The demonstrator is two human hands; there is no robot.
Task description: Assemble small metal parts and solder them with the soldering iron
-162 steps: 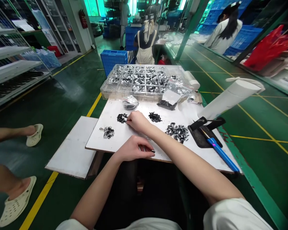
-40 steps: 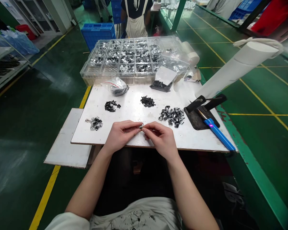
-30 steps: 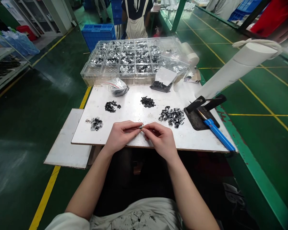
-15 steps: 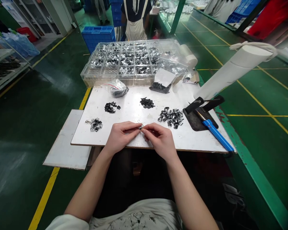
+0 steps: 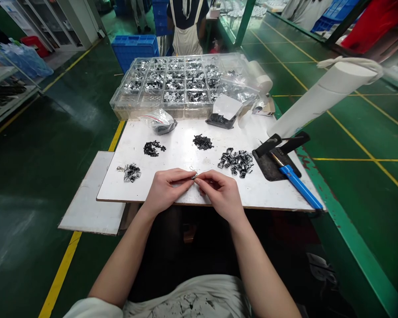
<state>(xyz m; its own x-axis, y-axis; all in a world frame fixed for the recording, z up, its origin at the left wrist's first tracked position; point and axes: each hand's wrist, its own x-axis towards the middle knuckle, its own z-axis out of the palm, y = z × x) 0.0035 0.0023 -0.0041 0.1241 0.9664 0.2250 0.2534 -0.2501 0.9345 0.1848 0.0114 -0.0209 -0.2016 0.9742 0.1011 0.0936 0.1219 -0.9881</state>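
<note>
Above the front edge of the white board [image 5: 182,154], my left hand [image 5: 167,187] and my right hand [image 5: 220,190] meet fingertip to fingertip. Between them they pinch a small shiny metal part [image 5: 194,176], with a thin wire-like bit sticking up from it; the fingers hide most of it. Right of my right hand lies a pile of black-and-silver clips [image 5: 236,162]. Left of my left hand is a smaller heap of similar silver and black pieces [image 5: 132,172]. Two piles of tiny black pieces, one left [image 5: 154,149] and one central [image 5: 202,142], lie farther back.
A clear compartment box [image 5: 172,84] full of metal parts stands at the back. Before it lie a zip bag [image 5: 162,122] and an open bag of black pieces [image 5: 221,120]. On the right are a blue-handled soldering iron [image 5: 300,186], its black stand [image 5: 273,170] and a white tube [image 5: 325,97].
Hardly anything differs. Both hands keep the same pinch on the small part, and the view has shifted very slightly.
</note>
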